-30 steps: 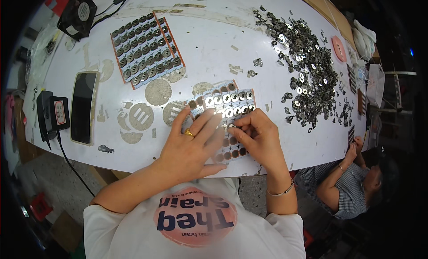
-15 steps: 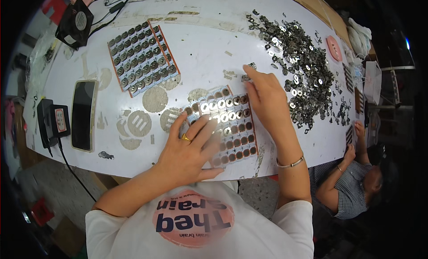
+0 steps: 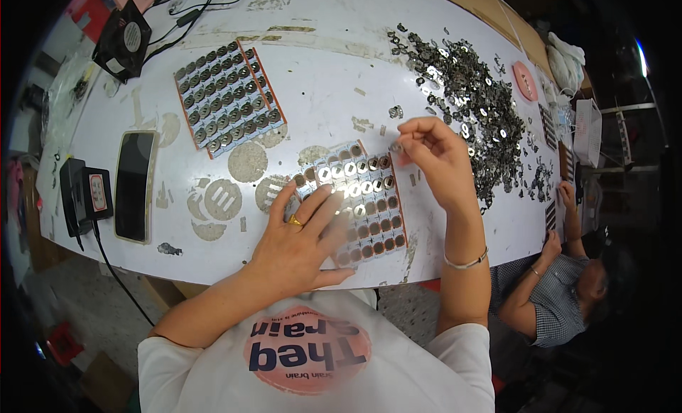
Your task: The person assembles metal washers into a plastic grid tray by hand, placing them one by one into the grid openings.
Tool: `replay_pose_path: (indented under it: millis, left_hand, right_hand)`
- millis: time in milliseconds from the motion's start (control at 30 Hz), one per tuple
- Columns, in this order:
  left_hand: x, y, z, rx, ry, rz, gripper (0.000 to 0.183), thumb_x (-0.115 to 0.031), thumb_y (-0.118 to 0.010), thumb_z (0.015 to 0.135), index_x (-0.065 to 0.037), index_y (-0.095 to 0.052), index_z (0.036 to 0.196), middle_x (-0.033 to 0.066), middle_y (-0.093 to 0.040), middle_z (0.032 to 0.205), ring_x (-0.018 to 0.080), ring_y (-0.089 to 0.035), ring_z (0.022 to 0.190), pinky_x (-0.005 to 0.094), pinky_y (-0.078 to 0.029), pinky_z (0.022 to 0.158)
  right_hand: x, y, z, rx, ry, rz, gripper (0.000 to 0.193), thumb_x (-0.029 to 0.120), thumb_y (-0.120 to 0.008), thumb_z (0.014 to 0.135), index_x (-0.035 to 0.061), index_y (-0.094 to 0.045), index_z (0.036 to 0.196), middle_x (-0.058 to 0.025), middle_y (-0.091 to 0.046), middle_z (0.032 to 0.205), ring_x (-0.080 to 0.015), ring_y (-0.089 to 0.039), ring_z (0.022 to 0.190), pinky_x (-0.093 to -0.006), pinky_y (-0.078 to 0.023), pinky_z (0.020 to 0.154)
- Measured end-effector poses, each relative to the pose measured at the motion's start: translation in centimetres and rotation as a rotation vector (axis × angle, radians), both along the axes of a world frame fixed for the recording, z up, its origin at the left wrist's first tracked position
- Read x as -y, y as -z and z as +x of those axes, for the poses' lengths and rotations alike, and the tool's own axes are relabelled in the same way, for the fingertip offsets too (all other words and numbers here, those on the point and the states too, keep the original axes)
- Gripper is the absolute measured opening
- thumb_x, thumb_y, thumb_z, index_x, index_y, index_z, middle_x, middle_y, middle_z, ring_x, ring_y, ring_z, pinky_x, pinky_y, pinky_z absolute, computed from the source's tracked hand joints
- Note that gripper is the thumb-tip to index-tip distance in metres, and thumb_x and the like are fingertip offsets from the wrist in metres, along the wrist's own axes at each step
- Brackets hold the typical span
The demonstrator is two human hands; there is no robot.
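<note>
My left hand (image 3: 295, 235) lies with its fingers spread on a panel of small round cells (image 3: 376, 228) near the front edge of the table. Shiny metal pieces sit on the panel's upper rows, while the lower rows show bare dark discs. A second panel shows from beneath it at the upper left. Just off the panel's upper right corner, my right hand (image 3: 447, 168) pinches a small metal piece (image 3: 397, 147) between thumb and fingers. One loose metal piece (image 3: 396, 112) rests on the table beyond that hand.
A wide heap of small metal pieces (image 3: 490, 107) covers the right side. Two overlapping filled panels (image 3: 231, 97) lie at the far left, near a phone (image 3: 135, 186), a black adapter (image 3: 92, 193) and a small fan (image 3: 123, 40). Another person (image 3: 550, 292) works at the right edge.
My right hand has drawn back from the loose pieces beyond the panel, toward me and slightly right, and now pinches a metal piece. The left hand stays on the panel.
</note>
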State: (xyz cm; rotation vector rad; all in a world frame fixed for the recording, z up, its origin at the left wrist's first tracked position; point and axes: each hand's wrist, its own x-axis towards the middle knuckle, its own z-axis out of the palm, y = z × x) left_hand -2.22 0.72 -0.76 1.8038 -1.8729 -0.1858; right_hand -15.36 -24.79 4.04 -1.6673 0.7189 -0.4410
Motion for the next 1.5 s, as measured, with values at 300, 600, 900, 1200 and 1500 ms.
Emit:
replay_pose_path:
  millis: [300, 600, 900, 1200, 1500]
  left_hand:
    - [0.0, 0.0, 0.0, -0.008, 0.011, 0.012, 0.078, -0.060, -0.086, 0.076, -0.011, -0.069, 0.134, 0.0163, -0.057, 0.146, 0.0331, -0.044, 0.149, 0.0667, -0.021, 0.124]
    - [0.1, 0.2, 0.0, -0.001, 0.003, 0.036, 0.077, -0.060, -0.085, 0.076, -0.015, -0.069, 0.136, 0.0145, -0.055, 0.148, 0.0314, -0.042, 0.150, 0.0656, -0.020, 0.124]
    - [0.1, 0.1, 0.0, -0.006, 0.002, 0.043, 0.077, -0.060, -0.086, 0.075, -0.015, -0.069, 0.136, 0.0146, -0.055, 0.148, 0.0316, -0.043, 0.150, 0.0653, -0.020, 0.124]
    - [0.1, 0.1, 0.0, -0.005, 0.007, 0.053, 0.077, -0.060, -0.086, 0.075, -0.015, -0.069, 0.136, 0.0148, -0.055, 0.149, 0.0313, -0.042, 0.151, 0.0652, -0.019, 0.125]
    - [0.1, 0.1, -0.1, 0.003, -0.003, 0.050, 0.076, -0.060, -0.086, 0.076, -0.015, -0.071, 0.135, 0.0151, -0.055, 0.151, 0.0309, -0.042, 0.151, 0.0649, -0.018, 0.125]
  right_hand:
    - [-4.9, -0.3, -3.6, -0.005, -0.181, -0.011, 0.026, -0.005, -0.071, 0.094, -0.0020, -0.068, 0.120, -0.0015, -0.071, 0.105, -0.0056, -0.064, 0.089, -0.0226, -0.056, 0.082]
    - [-5.2, 1.6, -4.9, 0.064, -0.104, 0.411, 0.018, -0.001, -0.066, 0.100, 0.0010, -0.069, 0.118, -0.0022, -0.073, 0.102, -0.0064, -0.067, 0.089, -0.0231, -0.055, 0.074]
    - [-6.5, 1.3, -4.2, -0.194, -0.232, -0.171, 0.025, -0.005, -0.068, 0.094, 0.0033, -0.074, 0.117, -0.0014, -0.070, 0.098, -0.0066, -0.065, 0.082, -0.0235, -0.054, 0.070]
    - [-5.7, 0.4, -4.1, -0.272, -0.209, -0.086, 0.023, -0.001, -0.071, 0.094, 0.0059, -0.074, 0.115, -0.0054, -0.070, 0.094, -0.0140, -0.067, 0.076, -0.0289, -0.055, 0.069]
    - [-6.6, 0.5, -3.1, -0.211, -0.217, -0.306, 0.019, 0.001, -0.075, 0.094, 0.0051, -0.073, 0.112, -0.0086, -0.066, 0.100, -0.0168, -0.067, 0.079, -0.0309, -0.056, 0.071]
